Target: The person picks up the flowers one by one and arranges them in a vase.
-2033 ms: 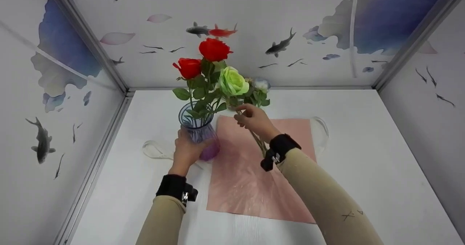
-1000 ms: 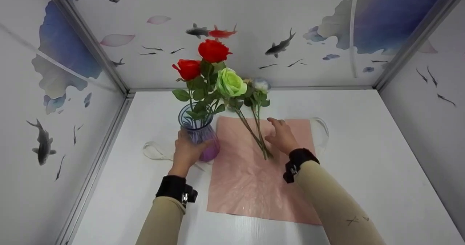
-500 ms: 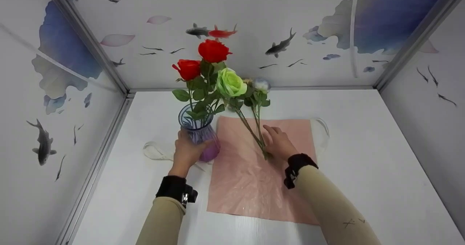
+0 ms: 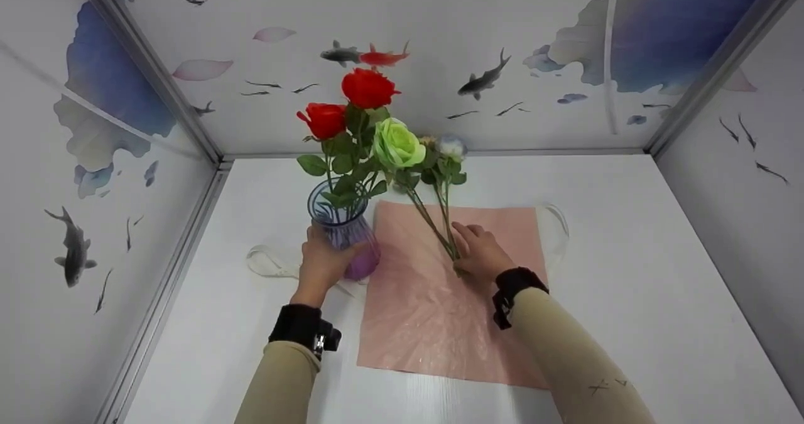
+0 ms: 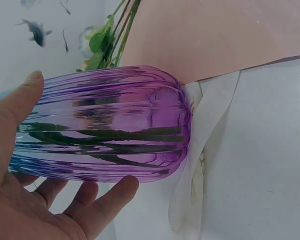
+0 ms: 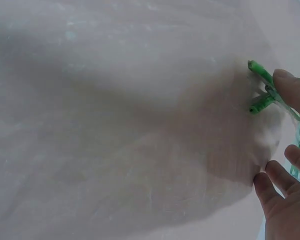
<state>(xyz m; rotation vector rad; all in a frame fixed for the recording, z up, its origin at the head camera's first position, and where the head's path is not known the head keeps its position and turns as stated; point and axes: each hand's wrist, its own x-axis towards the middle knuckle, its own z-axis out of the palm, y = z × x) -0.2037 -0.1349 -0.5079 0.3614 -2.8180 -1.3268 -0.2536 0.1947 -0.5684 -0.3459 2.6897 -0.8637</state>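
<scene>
My left hand (image 4: pixel 325 262) grips a ribbed glass vase (image 5: pixel 115 115), blue at the rim and purple at the base, with the thumb on one side and the fingers on the other. Two red roses (image 4: pixel 369 88) stand in it, their stems visible through the glass. A pale green rose (image 4: pixel 400 143) and a bluish-white flower (image 4: pixel 451 147) lie with their stems (image 4: pixel 433 225) crossing on the pink sheet (image 4: pixel 414 323). My right hand (image 4: pixel 482 254) is at the lower stem ends. In the right wrist view its thumb is against the stems (image 6: pixel 262 75), the fingers spread apart from them.
A white ribbon loop (image 4: pixel 270 264) lies left of the vase, and another loop (image 4: pixel 556 220) shows at the sheet's right edge. The white table (image 4: pixel 641 273) is enclosed by panels (image 4: pixel 540 28) printed with fish and petals.
My right hand has let go of the green rose's stem near the bloom and moved down to the stem ends, now close against them. My left hand stays on the vase.
</scene>
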